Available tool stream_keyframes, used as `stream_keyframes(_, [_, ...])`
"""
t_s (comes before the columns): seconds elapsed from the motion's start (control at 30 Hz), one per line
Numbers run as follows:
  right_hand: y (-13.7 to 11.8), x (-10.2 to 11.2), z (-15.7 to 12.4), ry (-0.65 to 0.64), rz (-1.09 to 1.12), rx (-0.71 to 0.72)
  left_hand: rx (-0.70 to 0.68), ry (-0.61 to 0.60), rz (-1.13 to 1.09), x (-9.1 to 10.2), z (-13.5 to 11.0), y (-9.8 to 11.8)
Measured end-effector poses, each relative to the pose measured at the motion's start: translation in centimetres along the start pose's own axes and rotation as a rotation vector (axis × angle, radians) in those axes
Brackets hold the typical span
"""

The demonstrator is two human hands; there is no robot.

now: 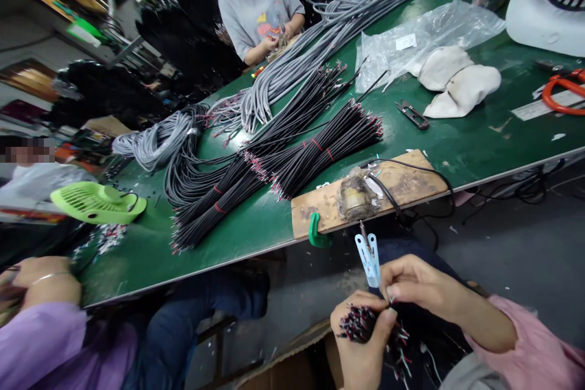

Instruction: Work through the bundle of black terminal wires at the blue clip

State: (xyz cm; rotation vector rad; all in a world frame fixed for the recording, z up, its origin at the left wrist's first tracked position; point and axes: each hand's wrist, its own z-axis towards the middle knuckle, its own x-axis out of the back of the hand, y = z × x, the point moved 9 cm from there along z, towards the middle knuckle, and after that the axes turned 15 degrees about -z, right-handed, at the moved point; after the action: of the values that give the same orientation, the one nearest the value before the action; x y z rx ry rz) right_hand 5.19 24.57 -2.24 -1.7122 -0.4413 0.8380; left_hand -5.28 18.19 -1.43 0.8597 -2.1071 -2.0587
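Observation:
My left hand (pixel 363 347) is closed round a bundle of thin black cables (pixel 355 324), whose stripped ends show red and white wires. My right hand (pixel 423 289) pinches at a single cable end beside my left thumb; its fingers hide most of that end. Just beyond my fingers, a light-blue plastic clip (pixel 369 259) hangs on a thin metal tip (pixel 362 230) that juts past the table edge. Behind it a rough, stained lump (pixel 355 196) sits on a wooden board (pixel 411 178), held at the table edge by a green clamp (pixel 315 231). More cable ends (pixel 401 353) show below my hands.
Tied black cable bundles (pixel 326 149) and long grey cables (pixel 292 82) lie across the green table (pixel 249 237). Small snips (pixel 412 116), white gloves (pixel 461 82) and orange-handled scissors (pixel 555 94) lie right. A green fan (pixel 94 201) stands left. Co-workers sit left and across.

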Motion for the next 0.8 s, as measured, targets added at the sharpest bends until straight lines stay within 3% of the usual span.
stream_keyframes(0.07, [0.6, -0.1, 0.9, -0.025, 0.198, -0.043, -0.069, -0.068, 0.015, -0.5, 0.3, 1.0])
stream_keyframes(0.17, [0.0, 0.3, 2.6, 0.033, 0.314, 0.009, -0.142, -0.185, 0.046, -1.3, 0.6, 2.3])
stream_keyframes(0.33, [-2.3, -2.3, 4.4, -0.171, 0.522, 0.122, -0.197, -0.225, -0.02, -1.7, 1.3, 3.7])
stream_keyframes(0.47, [-2.5, -1.3, 4.8, 0.012, 0.514, 0.158, -0.155, -0.132, -0.042, -1.1, 2.0, 3.0])
stream_keyframes(0.63, [-2.3, -1.5, 4.6, -0.009, 0.489, 0.135, -0.049, -0.023, 0.036, -0.2, 1.9, 1.4])
stream_keyframes(0.8, [0.0, -0.4, 4.3, 0.014, 0.541, 0.053, -0.018, 0.018, 0.037, 0.3, 1.5, 1.2])
